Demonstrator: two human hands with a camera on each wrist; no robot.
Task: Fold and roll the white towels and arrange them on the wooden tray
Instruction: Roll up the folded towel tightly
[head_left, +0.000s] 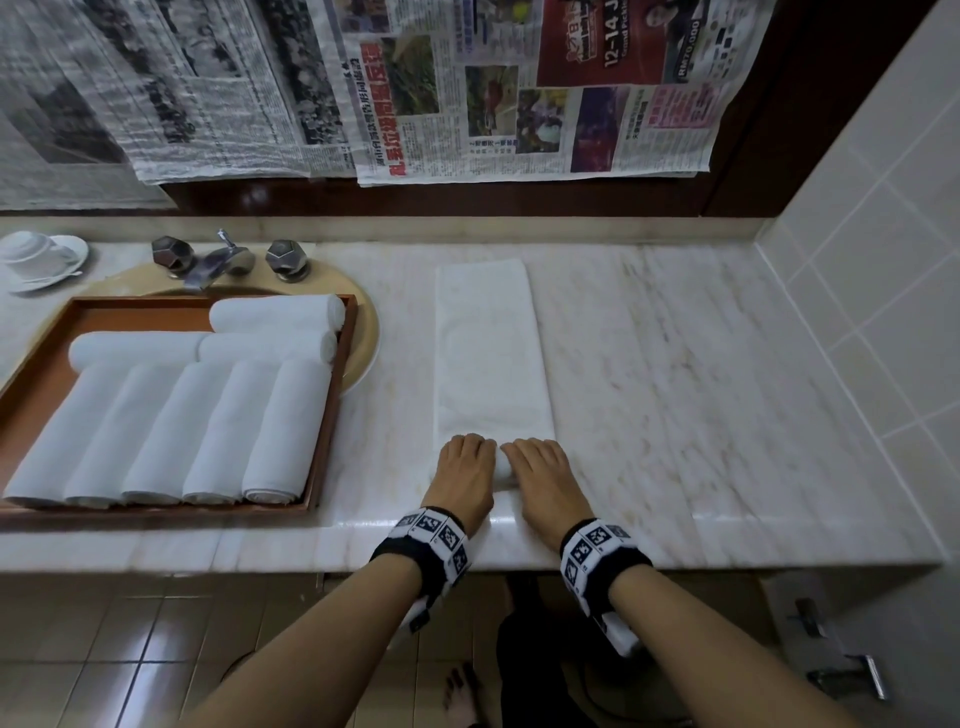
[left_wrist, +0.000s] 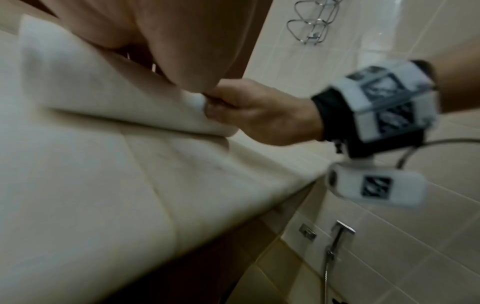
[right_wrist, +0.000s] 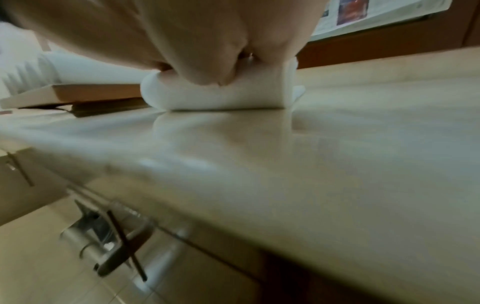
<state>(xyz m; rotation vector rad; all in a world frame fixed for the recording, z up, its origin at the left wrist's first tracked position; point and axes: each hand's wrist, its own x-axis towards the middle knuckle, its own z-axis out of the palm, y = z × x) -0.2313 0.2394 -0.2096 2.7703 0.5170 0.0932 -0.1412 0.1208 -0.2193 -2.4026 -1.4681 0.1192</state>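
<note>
A folded white towel (head_left: 488, 353) is being rolled up from its near end on the desk (head_left: 701, 374).

The towel is lying as a long strip whose long axis is running from near to far, straight away from the hands, so the roll is judged to be driven toward the far edge. Its near end is being gripped by the left hand (head_left: 464, 470) and the right hand (head_left: 540, 475), set side by side, fingers curled over a small started roll (right_wrist: 221, 96). To the left, eight rolled towels (head_left: 171, 431) are lying on the wooden tray (head_left: 324, 441).
</note>
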